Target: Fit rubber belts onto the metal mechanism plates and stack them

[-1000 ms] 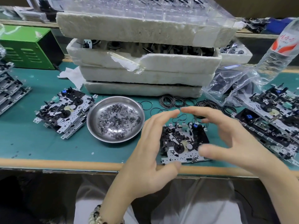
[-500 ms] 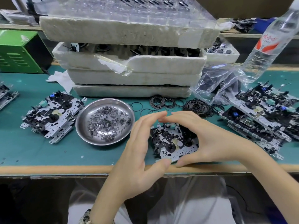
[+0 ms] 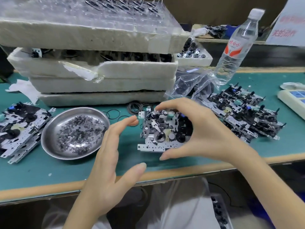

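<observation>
water bottle (image 3: 237,47) label: red 娃哈哈 | white sign (image 3: 288,22): red 关的动作, line above too blurred

The right hand (image 3: 203,129) grips a metal mechanism plate (image 3: 158,129) above the green table (image 3: 41,172), with its fingers curled over the far edge and its thumb at the near edge. The left hand (image 3: 109,162) hovers just beside the plate, fingers straight, holding nothing. To the left, a steel dish (image 3: 47,146) holds small dark washers (image 3: 79,131). Loose rubber belts (image 3: 135,106) lie in front of the stacked foam trays (image 3: 99,83). A right pile (image 3: 239,116) and a left pile (image 3: 18,129) of similar plates flank the scene
</observation>
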`<state>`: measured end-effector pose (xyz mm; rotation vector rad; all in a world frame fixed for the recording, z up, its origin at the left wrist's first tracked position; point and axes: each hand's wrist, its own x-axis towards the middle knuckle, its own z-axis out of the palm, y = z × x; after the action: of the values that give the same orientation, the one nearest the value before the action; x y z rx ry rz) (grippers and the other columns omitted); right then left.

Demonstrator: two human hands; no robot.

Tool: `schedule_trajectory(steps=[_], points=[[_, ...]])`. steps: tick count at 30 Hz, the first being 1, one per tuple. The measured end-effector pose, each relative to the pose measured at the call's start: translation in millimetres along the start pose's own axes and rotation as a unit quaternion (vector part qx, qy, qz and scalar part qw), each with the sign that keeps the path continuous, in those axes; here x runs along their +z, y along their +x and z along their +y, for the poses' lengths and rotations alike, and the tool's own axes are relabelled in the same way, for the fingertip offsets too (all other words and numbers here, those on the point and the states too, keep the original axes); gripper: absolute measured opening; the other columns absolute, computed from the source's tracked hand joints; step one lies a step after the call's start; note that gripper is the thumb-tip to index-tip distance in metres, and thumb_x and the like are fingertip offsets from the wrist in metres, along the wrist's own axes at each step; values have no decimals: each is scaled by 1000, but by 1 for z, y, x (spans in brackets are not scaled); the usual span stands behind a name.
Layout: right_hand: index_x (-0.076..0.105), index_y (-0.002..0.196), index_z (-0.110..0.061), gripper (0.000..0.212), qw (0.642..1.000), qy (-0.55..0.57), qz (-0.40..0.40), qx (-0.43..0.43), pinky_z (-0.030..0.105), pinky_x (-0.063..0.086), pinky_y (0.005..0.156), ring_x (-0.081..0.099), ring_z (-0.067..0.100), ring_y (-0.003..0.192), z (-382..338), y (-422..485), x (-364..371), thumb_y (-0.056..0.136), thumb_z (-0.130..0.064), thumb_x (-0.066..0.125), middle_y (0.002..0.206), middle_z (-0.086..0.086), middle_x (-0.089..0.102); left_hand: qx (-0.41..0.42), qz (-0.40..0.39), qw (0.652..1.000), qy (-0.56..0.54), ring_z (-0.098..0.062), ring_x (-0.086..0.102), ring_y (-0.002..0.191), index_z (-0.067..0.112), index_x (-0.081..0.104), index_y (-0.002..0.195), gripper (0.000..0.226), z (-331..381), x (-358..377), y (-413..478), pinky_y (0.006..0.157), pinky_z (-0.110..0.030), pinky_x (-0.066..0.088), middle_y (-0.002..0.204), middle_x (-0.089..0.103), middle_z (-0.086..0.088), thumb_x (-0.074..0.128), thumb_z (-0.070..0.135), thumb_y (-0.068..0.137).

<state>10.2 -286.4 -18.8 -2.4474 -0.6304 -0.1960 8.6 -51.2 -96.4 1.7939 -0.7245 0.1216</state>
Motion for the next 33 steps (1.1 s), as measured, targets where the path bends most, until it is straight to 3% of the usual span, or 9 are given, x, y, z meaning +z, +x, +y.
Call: schedule_trajectory(steps=[4,8,11,15,19,22,27,31,33], points=[[54,130,-25,83,988,-31,146,27,17,39,101,54,2,119,11,-13,-54,60,-59,84,125,-18,59,5,-2,1000,5,-24,35,146,28,34,151,74,-3,1,0,118,-39,28,152,44,1,59,40,83],[55,122,-35,79,931,-76,326,148,9,43,86,56,-6,101,49,-26,-98,56,-70,81,112,-20,60,8,-8,1000,23,-25,36,146,27,35,151,73,-3,2,0,118,-35,25,152,44,-1,58,40,83],[55,121,-29,86,873,-96,396,268,27,49,92,56,5,101,89,-37,-110,52,-74,79,114,-11,61,6,-6,1000,29,-24,36,146,31,35,150,71,-2,2,0,118,-34,25,152,44,1,58,40,83],[54,125,-29,98,867,-112,236,424,45,49,93,58,26,108,125,-52,-114,44,-80,72,125,5,59,1,-6,999,38,-24,35,146,32,35,149,69,1,3,0,118,-32,25,152,44,1,57,42,85],[51,135,-28,99,872,-125,109,461,48,41,98,56,31,108,121,-48,-126,53,-84,60,136,15,56,5,-10,999,49,-23,37,145,29,35,149,68,3,4,0,118,-28,25,151,44,3,56,41,86],[50,138,-28,89,877,-181,142,422,50,37,105,53,36,123,104,-42,-127,65,-78,59,141,11,53,2,-7,999,53,-23,37,144,27,35,149,68,5,4,0,117,-26,26,150,44,2,56,42,87],[64,119,-28,43,936,-220,198,189,43,40,96,58,28,106,51,-24,-84,86,-55,65,118,5,67,-3,-6,999,51,-26,37,144,26,36,149,67,7,5,0,117,-27,27,149,45,1,57,42,86],[75,96,-15,14,949,-288,130,16,50,45,87,60,35,95,21,-5,-21,85,-23,74,94,7,69,-2,-5,998,64,-25,39,142,28,40,146,64,10,4,0,115,-28,29,145,47,7,56,43,86],[76,85,-13,4,916,-392,78,-41,45,44,84,60,33,87,19,-2,9,81,-13,75,85,5,66,0,-4,998,70,-26,39,142,27,42,144,61,12,3,0,115,-28,29,143,48,9,56,44,87]])
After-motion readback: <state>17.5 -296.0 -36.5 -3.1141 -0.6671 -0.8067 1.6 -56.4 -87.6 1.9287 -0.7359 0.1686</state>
